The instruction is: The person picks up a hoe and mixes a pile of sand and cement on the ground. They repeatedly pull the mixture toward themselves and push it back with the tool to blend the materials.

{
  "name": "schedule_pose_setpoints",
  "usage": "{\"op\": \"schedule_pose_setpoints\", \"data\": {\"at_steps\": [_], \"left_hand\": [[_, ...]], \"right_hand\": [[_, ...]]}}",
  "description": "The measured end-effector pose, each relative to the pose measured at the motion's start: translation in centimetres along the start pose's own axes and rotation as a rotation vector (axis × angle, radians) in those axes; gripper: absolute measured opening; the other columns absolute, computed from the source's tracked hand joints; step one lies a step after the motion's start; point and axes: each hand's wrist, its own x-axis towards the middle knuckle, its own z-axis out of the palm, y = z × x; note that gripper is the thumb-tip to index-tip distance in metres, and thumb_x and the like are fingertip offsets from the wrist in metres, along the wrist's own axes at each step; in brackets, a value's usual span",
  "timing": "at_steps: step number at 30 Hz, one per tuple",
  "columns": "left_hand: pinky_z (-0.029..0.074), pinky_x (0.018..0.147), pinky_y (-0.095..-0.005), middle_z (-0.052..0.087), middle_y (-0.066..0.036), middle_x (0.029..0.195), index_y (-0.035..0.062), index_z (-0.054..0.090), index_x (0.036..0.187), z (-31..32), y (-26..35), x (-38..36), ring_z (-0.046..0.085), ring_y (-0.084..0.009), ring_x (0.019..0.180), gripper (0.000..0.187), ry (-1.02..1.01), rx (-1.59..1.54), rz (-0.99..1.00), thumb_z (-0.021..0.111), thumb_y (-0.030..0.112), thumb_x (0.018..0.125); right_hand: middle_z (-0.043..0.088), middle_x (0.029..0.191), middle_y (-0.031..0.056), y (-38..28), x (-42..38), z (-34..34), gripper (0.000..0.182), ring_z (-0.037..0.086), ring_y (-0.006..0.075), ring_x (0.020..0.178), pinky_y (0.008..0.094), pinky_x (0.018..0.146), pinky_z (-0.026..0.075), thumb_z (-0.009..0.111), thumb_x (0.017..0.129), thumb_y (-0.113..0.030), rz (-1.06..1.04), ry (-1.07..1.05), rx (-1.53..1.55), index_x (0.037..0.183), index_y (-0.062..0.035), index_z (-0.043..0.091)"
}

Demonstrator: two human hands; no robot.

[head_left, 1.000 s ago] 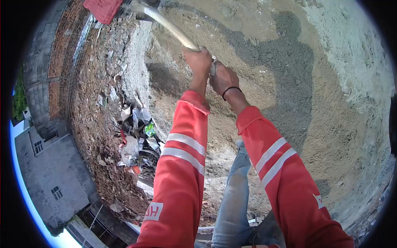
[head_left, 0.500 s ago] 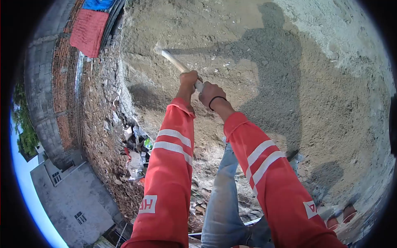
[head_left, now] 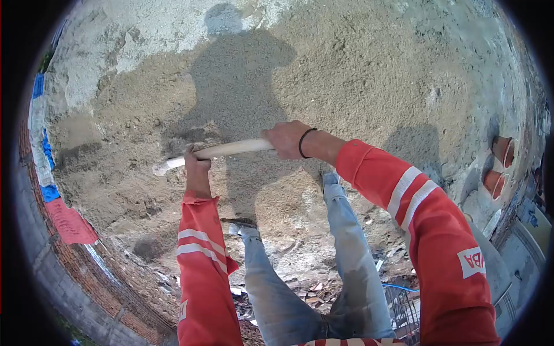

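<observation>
A pale wooden handle [head_left: 236,147] lies nearly level across the view, over sandy ground [head_left: 358,98]. My left hand [head_left: 198,166] is wrapped round it near its whitish left end. Farther right, my right hand [head_left: 288,139], with a dark band on the wrist, grips the other end. A whitish piece at the handle's left tip is close to the sand; whether it touches is unclear. Both my arms wear red sleeves with pale stripes.
Two orange-brown buckets [head_left: 503,151] stand at the right. Rubble [head_left: 311,291] lies around and behind my feet. A red cloth [head_left: 70,222] and a brick wall [head_left: 109,300] are at the left. A blue hose [head_left: 399,287] runs at lower right.
The view has swung to the right, bringing the buckets into fuller view. My hands have moved apart on the handle, which now lies nearer level and closer to my body.
</observation>
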Motion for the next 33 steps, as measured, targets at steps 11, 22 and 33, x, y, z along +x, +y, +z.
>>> {"op": "schedule_pose_setpoints", "data": {"at_steps": [11,22,33], "left_hand": [[0.050,0.076,-0.0416,0.051,-0.002,0.073,0.0114,0.047,0.083,21.1,-40.6,-31.0,0.056,-0.0203,0.073,0.017,-0.326,-0.330,-0.831,0.062,0.020,0.082],[0.051,0.055,-0.0363,0.048,-0.002,0.067,0.0091,0.052,0.082,-5.7,-21.6,-21.3,0.050,-0.0178,0.055,0.015,0.081,-0.127,-0.336,0.064,0.018,0.083],[0.049,0.054,-0.0325,0.048,-0.005,0.069,-0.0022,0.051,0.094,-39.4,40.9,-23.9,0.051,-0.0165,0.059,0.010,0.224,-0.216,0.923,0.054,0.005,0.087]], "right_hand": [[0.055,0.081,0.0101,18.9,-45.2,-8.4,0.025,0.057,0.0320,0.081,0.0428,0.071,0.045,0.065,0.066,-0.009,0.529,0.301,-0.566,0.086,-0.0079,0.051],[0.060,0.083,0.0129,0.5,-28.0,15.3,0.029,0.060,0.0365,0.080,0.0458,0.072,0.047,0.067,0.064,-0.014,0.401,0.134,-0.133,0.088,-0.0089,0.053],[0.064,0.084,0.0174,-50.9,17.7,26.6,0.039,0.063,0.0377,0.077,0.0467,0.066,0.050,0.066,0.075,-0.012,-0.456,0.039,0.162,0.109,-0.0088,0.049]]}}
